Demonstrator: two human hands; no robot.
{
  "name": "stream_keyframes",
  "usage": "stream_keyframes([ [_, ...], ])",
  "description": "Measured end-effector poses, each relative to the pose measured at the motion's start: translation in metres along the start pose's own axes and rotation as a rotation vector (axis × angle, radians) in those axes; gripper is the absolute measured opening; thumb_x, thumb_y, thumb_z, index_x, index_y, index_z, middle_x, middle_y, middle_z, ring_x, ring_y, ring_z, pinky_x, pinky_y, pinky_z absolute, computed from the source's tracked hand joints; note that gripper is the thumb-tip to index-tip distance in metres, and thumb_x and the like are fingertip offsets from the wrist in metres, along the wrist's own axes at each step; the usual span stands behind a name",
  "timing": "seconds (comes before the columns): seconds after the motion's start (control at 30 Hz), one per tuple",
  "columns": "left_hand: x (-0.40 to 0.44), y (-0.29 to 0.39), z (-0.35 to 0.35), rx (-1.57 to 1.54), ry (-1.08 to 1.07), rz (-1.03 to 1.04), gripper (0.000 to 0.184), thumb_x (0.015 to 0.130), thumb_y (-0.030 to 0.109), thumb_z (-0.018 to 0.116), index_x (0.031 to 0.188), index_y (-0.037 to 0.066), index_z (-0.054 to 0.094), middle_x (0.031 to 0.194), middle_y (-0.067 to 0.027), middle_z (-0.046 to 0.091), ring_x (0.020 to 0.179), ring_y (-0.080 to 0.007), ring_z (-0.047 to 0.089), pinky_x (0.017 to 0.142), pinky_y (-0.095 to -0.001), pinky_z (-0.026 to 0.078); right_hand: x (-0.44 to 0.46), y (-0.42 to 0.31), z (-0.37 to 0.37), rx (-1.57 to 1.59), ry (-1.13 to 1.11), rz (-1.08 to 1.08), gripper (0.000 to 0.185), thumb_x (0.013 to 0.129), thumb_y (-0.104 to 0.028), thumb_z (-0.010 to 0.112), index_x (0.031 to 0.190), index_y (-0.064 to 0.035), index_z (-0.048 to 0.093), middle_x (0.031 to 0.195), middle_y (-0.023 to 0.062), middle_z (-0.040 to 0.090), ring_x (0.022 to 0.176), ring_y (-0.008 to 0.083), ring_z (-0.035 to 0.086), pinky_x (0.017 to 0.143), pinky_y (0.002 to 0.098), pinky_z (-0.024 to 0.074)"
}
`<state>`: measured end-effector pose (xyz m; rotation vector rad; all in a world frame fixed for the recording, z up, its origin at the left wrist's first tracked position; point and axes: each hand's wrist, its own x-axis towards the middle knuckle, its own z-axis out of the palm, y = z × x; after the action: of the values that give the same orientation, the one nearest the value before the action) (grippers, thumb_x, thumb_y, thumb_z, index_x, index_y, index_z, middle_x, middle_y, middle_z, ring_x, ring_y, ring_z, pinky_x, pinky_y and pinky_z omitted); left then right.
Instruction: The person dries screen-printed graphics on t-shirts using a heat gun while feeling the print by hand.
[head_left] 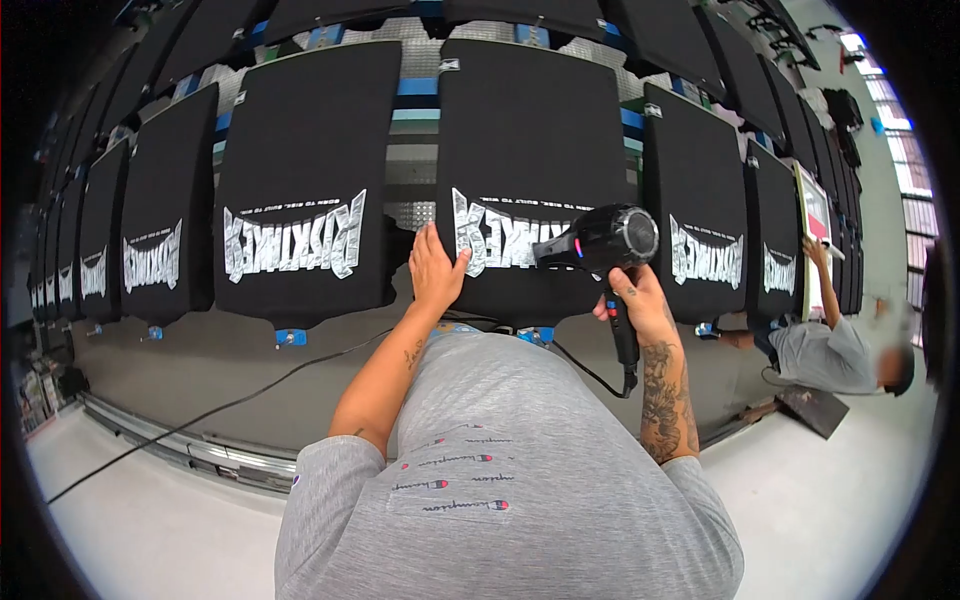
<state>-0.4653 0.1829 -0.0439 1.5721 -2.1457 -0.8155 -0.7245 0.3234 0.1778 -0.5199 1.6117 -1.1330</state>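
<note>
In my right hand (635, 300) is a black hair dryer (605, 240), gripped by its handle, with the cord hanging from the handle's lower end. Its nozzle points left, over the white lettering of a print (500, 238) on a black shirt (530, 130). That shirt is stretched over a board directly before me. My left hand (433, 268) lies with fingers extended along the left edge of the same shirt, its thumb near the print's left end. Part of the print is hidden behind the dryer.
More boards with printed black shirts (305, 130) stand in a row on both sides, with another row behind. A black cable (230, 405) runs across at lower left. At right, a co-worker in a grey shirt (825, 350) reaches toward a framed screen (815, 215).
</note>
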Motion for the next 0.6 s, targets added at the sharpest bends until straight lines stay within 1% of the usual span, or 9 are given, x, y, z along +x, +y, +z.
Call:
stream_keyframes([
  [0.07, 0.000, 0.003, 0.000, 0.001, 0.014, -0.001, 0.087, 0.093, 0.046, 0.065, 0.152, -0.006, 0.027, 0.154, -0.0275, 0.035, 0.145, -0.0420, 0.030, 0.118, -0.0531, 0.024, -0.010, -0.003, -0.021, -0.027, 0.068, -0.007, 0.047, 0.100, -0.033, 0.066, 0.123, 0.0020, 0.046, 0.091, 0.0098, 0.060, 0.063, 0.0189, 0.066, 0.055, 0.0296, 0.0558],
  [0.13, 0.000, 0.002, 0.001, 0.034, 0.018, 0.000, 0.087, 0.094, 0.047, 0.065, 0.154, -0.004, 0.026, 0.155, -0.0266, 0.034, 0.146, -0.0422, 0.030, 0.118, -0.0518, 0.025, -0.017, 0.003, -0.046, -0.035, 0.140, -0.011, 0.047, 0.100, -0.036, 0.064, 0.123, 0.0007, 0.046, 0.086, 0.0085, 0.061, 0.062, 0.0176, 0.067, 0.055, 0.0287, 0.0565],
  [0.2, 0.000, 0.001, 0.003, 0.030, 0.017, 0.008, 0.088, 0.093, 0.047, 0.065, 0.154, -0.004, 0.026, 0.154, -0.0276, 0.034, 0.145, -0.0423, 0.031, 0.118, -0.0515, 0.026, -0.023, 0.009, -0.067, -0.009, 0.202, -0.022, 0.048, 0.100, -0.038, 0.064, 0.124, 0.0000, 0.047, 0.086, 0.0092, 0.062, 0.061, 0.0174, 0.067, 0.055, 0.0289, 0.0569],
  [0.23, 0.000, 0.000, 0.003, 0.024, 0.022, 0.015, 0.088, 0.093, 0.047, 0.065, 0.154, -0.004, 0.026, 0.154, -0.0280, 0.034, 0.145, -0.0423, 0.031, 0.118, -0.0515, 0.026, -0.025, 0.009, -0.076, 0.019, 0.249, 0.007, 0.047, 0.099, -0.034, 0.068, 0.122, 0.0006, 0.047, 0.089, 0.0094, 0.061, 0.059, 0.0168, 0.066, 0.052, 0.0286, 0.0566],
  [0.33, 0.000, -0.001, 0.004, -0.001, 0.030, 0.023, 0.089, 0.093, 0.047, 0.065, 0.154, -0.004, 0.025, 0.154, -0.0281, 0.033, 0.145, -0.0428, 0.030, 0.118, -0.0516, 0.026, -0.027, 0.013, -0.097, 0.003, 0.311, -0.031, 0.049, 0.098, -0.039, 0.067, 0.122, -0.0007, 0.048, 0.090, 0.0095, 0.062, 0.059, 0.0164, 0.066, 0.052, 0.0281, 0.0560],
  [0.4, 0.000, -0.001, 0.004, -0.024, 0.019, 0.009, 0.089, 0.093, 0.046, 0.065, 0.155, -0.003, 0.024, 0.155, -0.0263, 0.033, 0.147, -0.0432, 0.027, 0.119, -0.0523, 0.023, -0.020, 0.011, -0.108, 0.006, 0.303, -0.022, 0.050, 0.098, -0.040, 0.067, 0.124, -0.0008, 0.048, 0.091, 0.0093, 0.062, 0.059, 0.0160, 0.066, 0.052, 0.0278, 0.0556],
  [0.53, -0.001, -0.001, 0.004, -0.035, 0.041, 0.037, 0.087, 0.093, 0.045, 0.065, 0.155, -0.002, 0.025, 0.155, -0.0263, 0.033, 0.146, -0.0434, 0.028, 0.119, -0.0523, 0.024, 0.007, -0.004, -0.111, -0.004, 0.288, -0.063, 0.051, 0.099, -0.041, 0.065, 0.126, -0.0006, 0.049, 0.091, 0.0085, 0.061, 0.058, 0.0156, 0.066, 0.052, 0.0273, 0.0551],
  [0.57, -0.001, -0.002, 0.005, -0.031, 0.051, 0.051, 0.087, 0.093, 0.045, 0.065, 0.155, -0.002, 0.025, 0.155, -0.0264, 0.033, 0.146, -0.0434, 0.028, 0.119, -0.0523, 0.024, 0.015, -0.011, -0.109, -0.052, 0.320, -0.077, 0.052, 0.099, -0.041, 0.065, 0.127, -0.0002, 0.049, 0.088, 0.0075, 0.061, 0.058, 0.0158, 0.066, 0.052, 0.0272, 0.0552],
  [0.6, -0.001, -0.002, 0.004, -0.027, 0.062, 0.065, 0.087, 0.093, 0.044, 0.065, 0.155, -0.002, 0.025, 0.155, -0.0265, 0.033, 0.146, -0.0435, 0.029, 0.119, -0.0524, 0.024, 0.025, -0.016, -0.110, -0.058, 0.306, -0.086, 0.053, 0.099, -0.042, 0.065, 0.128, -0.0004, 0.049, 0.090, 0.0077, 0.062, 0.058, 0.0156, 0.066, 0.052, 0.0270, 0.0555],
])
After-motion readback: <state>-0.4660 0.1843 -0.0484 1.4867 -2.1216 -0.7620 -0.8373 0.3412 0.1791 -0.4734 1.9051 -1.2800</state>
